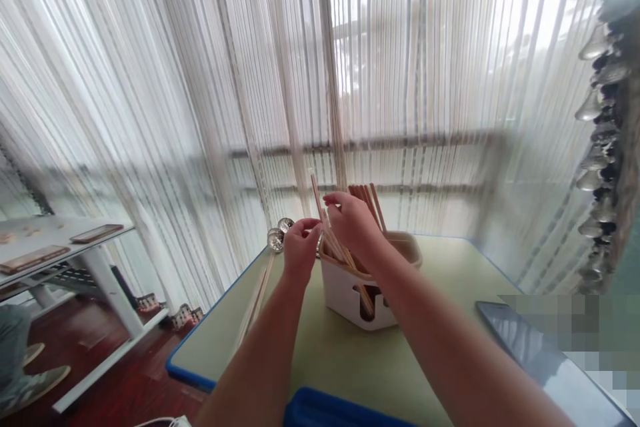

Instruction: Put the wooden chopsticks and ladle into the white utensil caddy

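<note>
Above the left end of a white holder with a tan rim [345,297], both my hands are at a thin bundle of chopsticks [316,190] that leans up to the left, with what looks like a clear wrapper at its top. My left hand [300,250] pinches at its left side, thumb and fingertips together. From the right, my right hand [353,220] closes on it with curled fingers; its exact grip is partly hidden. Darker brown chopsticks [377,207] stand in the holder behind my right hand. Lower parts of sticks show through the holder's front cut-out.
Long pale sticks [256,297] lie left of my left forearm, near shiny metal ladles or spoons [275,240]. A dark flat tablet-like device [530,347] rests at the table's right. A blue object [340,410] is at the near edge. String curtains hang behind; another table [105,237] stands left.
</note>
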Demonstrator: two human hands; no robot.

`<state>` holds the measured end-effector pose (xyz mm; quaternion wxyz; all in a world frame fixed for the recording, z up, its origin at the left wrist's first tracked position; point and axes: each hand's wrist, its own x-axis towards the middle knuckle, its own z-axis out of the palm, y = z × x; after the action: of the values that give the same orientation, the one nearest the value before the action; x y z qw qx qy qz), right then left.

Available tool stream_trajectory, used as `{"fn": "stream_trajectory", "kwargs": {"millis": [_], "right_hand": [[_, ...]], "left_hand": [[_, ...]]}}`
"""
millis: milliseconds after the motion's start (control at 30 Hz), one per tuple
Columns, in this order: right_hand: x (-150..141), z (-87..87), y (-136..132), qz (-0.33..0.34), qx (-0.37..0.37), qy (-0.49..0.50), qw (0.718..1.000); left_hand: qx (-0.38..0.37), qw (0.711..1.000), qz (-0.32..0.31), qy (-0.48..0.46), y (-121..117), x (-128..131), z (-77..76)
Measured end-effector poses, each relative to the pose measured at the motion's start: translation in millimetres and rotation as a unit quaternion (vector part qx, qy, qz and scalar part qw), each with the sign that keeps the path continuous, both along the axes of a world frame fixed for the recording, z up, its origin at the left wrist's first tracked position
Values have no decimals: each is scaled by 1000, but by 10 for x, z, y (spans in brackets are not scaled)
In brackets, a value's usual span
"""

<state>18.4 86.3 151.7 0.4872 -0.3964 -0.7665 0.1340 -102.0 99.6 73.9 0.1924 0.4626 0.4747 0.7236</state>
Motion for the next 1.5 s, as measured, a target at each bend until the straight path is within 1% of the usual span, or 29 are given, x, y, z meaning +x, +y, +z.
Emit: {"fn": "stream_trajectory", "kwargs": {"millis": [133, 200, 333, 400, 500, 567, 667, 767, 833, 900, 1000, 1067, 1133, 1267, 1333, 1433, 1500], "right_hand": [[-21, -76, 64, 47, -46, 9, 998], [-30, -96, 76, 60, -59, 2, 996], [-44, -107, 78, 66, -69, 4, 995], [-45, -105, 69, 80, -84, 18, 993], [-29, -97, 34, 99, -103, 43, 989], [-6, -84, -5, 99, -103, 46, 989], [30, -46, -76, 90, -77, 42, 992], [53, -4, -127, 87, -60, 38, 994], [61, 12, -133, 89, -63, 25, 994], [65, 13, -115, 92, -72, 18, 993], [67, -6, -55, 104, -87, 44, 990], [62, -22, -8, 118, -98, 81, 985], [51, -37, 34, 137, -113, 123, 976], [25, -63, 82, 195, -152, 213, 945], [13, -79, 88, 216, -173, 238, 931], [-4, -99, 91, 214, -205, 240, 925], [-17, -110, 102, 193, -203, 230, 932]], "left_hand": [[-40, 999, -25, 4, 29, -26, -62], [-44, 999, -32, 3, 30, -33, -80], [-44, 998, -53, -4, 5, -29, -88], [-37, 997, -62, -3, -11, -19, -87], [-17, 998, -62, -7, -41, 6, -82], [-6, 999, -52, 1, -74, 26, -73], [29, 997, -15, 69, -138, 47, -48], [75, 985, 31, 151, -196, 50, -14], [86, 978, 48, 185, -222, 46, 9], [82, 972, 52, 215, -241, 46, 30], [58, 969, 24, 238, -258, 56, 52], [44, 971, 5, 233, -262, 66, 57], [41, 976, 1, 214, -257, 76, 51], [47, 990, -10, 131, -228, 94, 20], [41, 994, -24, 97, -217, 107, 3], [26, 997, -23, 71, -219, 132, -8], [17, 998, -3, 66, -229, 150, -3]]}}
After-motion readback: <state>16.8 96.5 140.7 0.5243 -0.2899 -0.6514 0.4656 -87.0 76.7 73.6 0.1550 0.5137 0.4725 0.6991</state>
